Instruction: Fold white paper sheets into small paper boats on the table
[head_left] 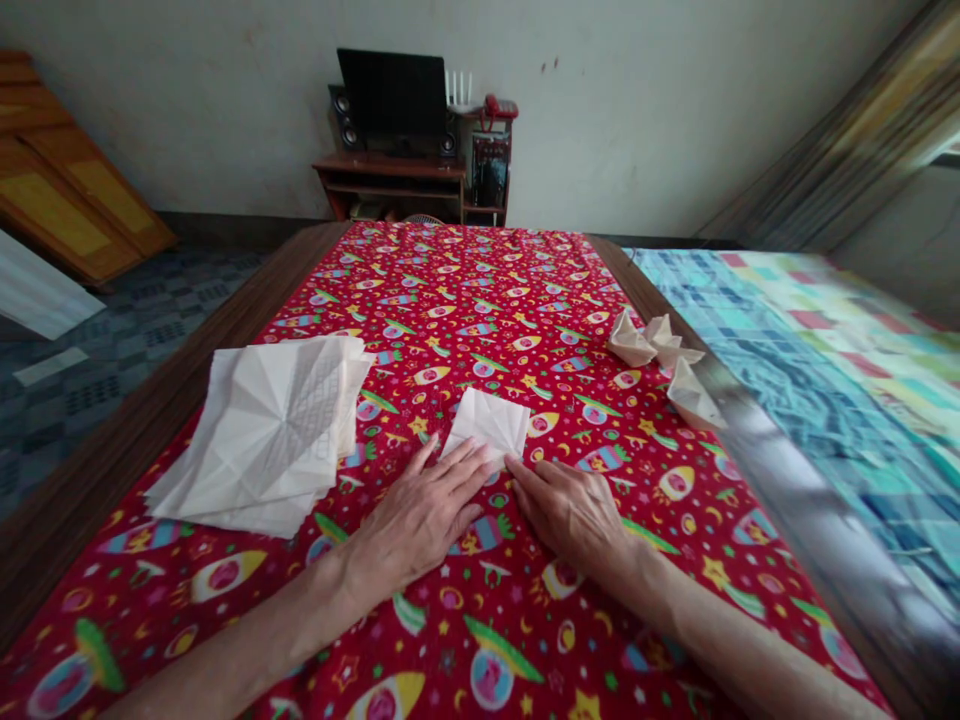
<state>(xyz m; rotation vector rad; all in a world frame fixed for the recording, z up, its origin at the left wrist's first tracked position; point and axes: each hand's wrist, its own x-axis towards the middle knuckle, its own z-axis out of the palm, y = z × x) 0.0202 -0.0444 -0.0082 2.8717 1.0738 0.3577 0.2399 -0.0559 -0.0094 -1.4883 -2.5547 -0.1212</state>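
A small square of folded white paper [491, 425] lies on the red patterned cloth in front of me, creases running across it. My left hand [431, 505] rests flat, its fingers stretched out over the paper's lower left part. At the paper's lower right corner, my right hand [566, 505] has its index fingertip on the edge, with the other fingers curled in; its thumb is mostly hidden. To the left is a loose stack of larger creased paper sheets [262, 430], the top one partly covered with grid lines. Several folded paper pieces [634, 342] with pointed tips stand at the right.
The red cloth [480, 600] covers a surface with dark wooden edges [247, 290]. Beyond its far end stands a desk [390, 170] with a monitor [394, 95], speakers and a red telephone [501, 106]. A wooden cabinet [67, 190] is far left; blue checked bedding [750, 350] lies right.
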